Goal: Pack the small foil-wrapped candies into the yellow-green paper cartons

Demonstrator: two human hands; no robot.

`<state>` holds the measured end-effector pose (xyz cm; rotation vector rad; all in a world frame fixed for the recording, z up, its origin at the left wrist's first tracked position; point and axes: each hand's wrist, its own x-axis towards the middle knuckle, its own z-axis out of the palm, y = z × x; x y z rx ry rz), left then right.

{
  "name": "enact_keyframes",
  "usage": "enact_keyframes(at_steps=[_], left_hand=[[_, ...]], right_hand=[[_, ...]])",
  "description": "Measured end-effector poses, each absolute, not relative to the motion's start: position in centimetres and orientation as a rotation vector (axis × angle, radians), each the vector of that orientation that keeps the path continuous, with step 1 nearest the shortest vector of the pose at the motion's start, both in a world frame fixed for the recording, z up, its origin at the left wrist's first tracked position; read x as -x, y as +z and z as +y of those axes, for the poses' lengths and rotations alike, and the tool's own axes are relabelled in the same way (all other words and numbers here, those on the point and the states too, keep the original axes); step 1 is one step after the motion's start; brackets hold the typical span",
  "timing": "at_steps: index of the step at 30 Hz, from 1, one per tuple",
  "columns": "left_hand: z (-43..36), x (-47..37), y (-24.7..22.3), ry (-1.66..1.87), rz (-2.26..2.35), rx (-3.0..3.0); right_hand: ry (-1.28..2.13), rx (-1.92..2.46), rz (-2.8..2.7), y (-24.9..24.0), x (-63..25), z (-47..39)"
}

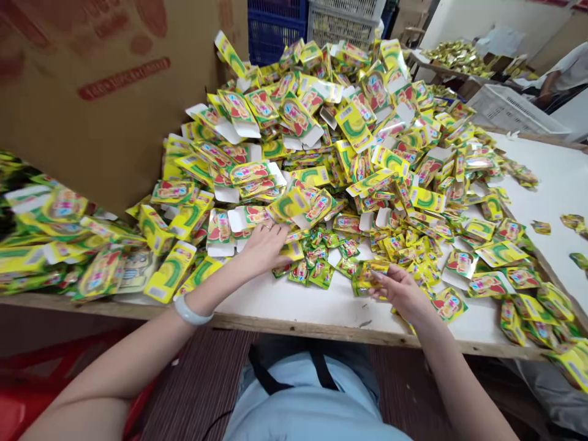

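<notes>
A large heap of yellow-green printed cartons [353, 125], many with white flaps open, covers the white table [285, 306]. My left hand [265, 248] reaches to the heap's front edge, its fingers at a yellow carton [289, 205]; whether it grips that carton is unclear. My right hand [400, 291] has thumb and fingers pinched on small yellow-green packets [369, 277] just above the table. Between my hands lie small green packets [320, 269]. Small yellow packets [413, 245] are piled just beyond my right hand.
A big brown cardboard box [114, 110] stands on the left. Plastic crates [278, 30] are behind the heap. Another person's arm [554, 82] shows at the far right near a white crate [514, 110]. A wooden rim [321, 329] edges the table; a red stool [27, 392] is lower left.
</notes>
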<state>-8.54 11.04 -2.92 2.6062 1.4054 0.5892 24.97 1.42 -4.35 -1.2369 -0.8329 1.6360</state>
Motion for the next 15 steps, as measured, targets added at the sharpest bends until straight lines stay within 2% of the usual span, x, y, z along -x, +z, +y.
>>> enact_keyframes(at_steps=[3, 7, 10, 15], left_hand=[[10.2, 6.5, -2.1, 0.502, 1.288, -2.716], [9.4, 2.4, -0.3, 0.516, 0.967, -2.964], [9.6, 1.1, 0.4, 0.499, 0.812, -3.109], [10.2, 0.3, 0.3, 0.739, 0.868, -3.047]], right_hand=[[1.843, 1.124, -0.792, -5.4, -23.8, 1.5], [1.948, 1.004, -0.766, -3.9, -21.4, 1.9], [1.912, 0.969, -0.782, -2.2, -20.8, 2.0], [1.743, 1.009, -0.752, -1.2, -21.9, 1.4]])
